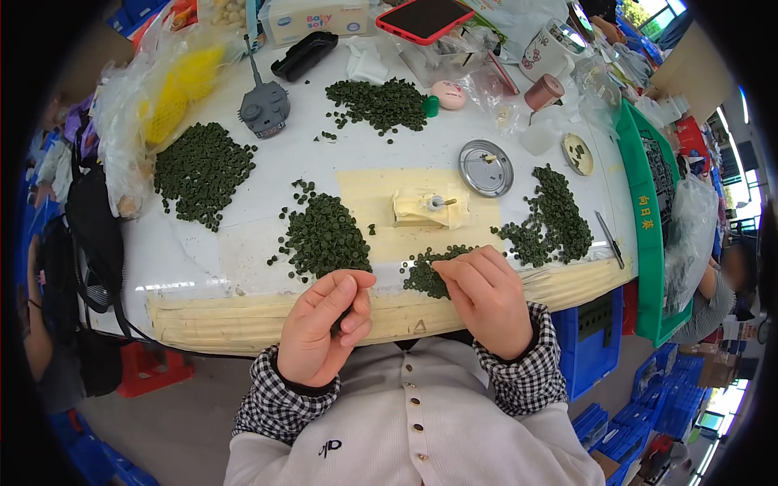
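Note:
My left hand (pixel 326 326) is curled palm-up at the table's near edge, thumb against index finger. Something dark shows between its fingers, too hidden to name. To its right, my right hand (pixel 492 301) has its thumb and fingertips pinched together over a small pile of dark green ring-like pieces (pixel 423 277); whatever it pinches is too small to make out. Just beyond my left hand lies a bigger heap of small round green plastic parts (pixel 326 235). Past both hands, a block wrapped in cream tape (pixel 412 209) carries a short metal pin on its top.
More green part heaps lie at left (pixel 203 174), back (pixel 379 104) and right (pixel 559 219). A grey toy tank turret (pixel 263 107), round metal tin (pixel 485 168), tweezers-like tool (pixel 609 239) and red-cased phone (pixel 425 18) surround them. A green crate (pixel 648 243) borders the right edge.

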Demonstrator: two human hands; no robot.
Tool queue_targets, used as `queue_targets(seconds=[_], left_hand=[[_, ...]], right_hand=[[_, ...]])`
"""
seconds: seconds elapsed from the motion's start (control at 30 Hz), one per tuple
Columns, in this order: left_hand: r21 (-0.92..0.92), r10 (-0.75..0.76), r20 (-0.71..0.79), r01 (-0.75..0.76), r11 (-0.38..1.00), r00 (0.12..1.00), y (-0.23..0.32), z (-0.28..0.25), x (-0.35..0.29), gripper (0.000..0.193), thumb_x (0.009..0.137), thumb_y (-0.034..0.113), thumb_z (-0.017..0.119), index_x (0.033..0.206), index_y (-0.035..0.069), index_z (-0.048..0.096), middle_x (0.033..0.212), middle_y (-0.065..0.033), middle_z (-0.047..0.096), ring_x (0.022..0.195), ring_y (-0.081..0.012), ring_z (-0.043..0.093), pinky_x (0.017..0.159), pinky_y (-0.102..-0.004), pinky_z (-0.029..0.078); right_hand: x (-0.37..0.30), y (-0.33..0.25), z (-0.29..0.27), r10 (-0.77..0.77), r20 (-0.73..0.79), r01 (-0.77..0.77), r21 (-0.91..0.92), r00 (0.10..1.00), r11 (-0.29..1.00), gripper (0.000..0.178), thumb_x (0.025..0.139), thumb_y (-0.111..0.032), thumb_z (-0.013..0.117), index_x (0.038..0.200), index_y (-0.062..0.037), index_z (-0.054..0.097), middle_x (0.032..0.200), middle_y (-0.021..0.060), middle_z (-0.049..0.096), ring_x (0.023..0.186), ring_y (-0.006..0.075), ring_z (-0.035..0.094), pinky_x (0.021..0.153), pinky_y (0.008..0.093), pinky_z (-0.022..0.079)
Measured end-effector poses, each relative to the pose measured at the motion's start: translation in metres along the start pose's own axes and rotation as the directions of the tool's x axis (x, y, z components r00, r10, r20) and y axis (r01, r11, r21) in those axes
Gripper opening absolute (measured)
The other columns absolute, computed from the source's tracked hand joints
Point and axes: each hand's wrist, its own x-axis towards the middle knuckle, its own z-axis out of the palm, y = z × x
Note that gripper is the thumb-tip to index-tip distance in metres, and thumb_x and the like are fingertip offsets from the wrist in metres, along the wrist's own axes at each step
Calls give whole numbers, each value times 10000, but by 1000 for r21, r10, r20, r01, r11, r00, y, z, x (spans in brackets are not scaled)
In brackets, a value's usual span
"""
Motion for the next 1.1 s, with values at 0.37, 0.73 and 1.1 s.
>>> queue_targets(seconds=[0.37,0.73,1.1], left_hand=[[-11,-23,17,23,1000,1000,-9,-7,1,205,939,93,479,1104,-8,544,824,-30,530,607,-54,343,499,-179,312],[-38,-19,5,19,999,1000,-10,-3,3,181,929,86,499,1062,-13,572,852,-36,562,622,-54,369,528,-191,322],[43,-42,8,41,998,999,-13,0,5,168,923,84,514,1057,-3,565,864,-46,595,562,-30,346,495,-174,302]], right_hand=[[-4,0,-2,31,-45,-29,36,998,999,219,668,42,643,880,-14,641,783,72,593,736,221,571,648,307,490],[4,-11,-2,118,-108,-107,106,987,989,194,688,43,661,870,-21,649,759,81,600,704,235,581,620,315,481],[9,-23,-3,142,-158,-90,296,977,951,209,682,73,655,865,-26,657,759,87,612,664,213,589,576,288,479]])
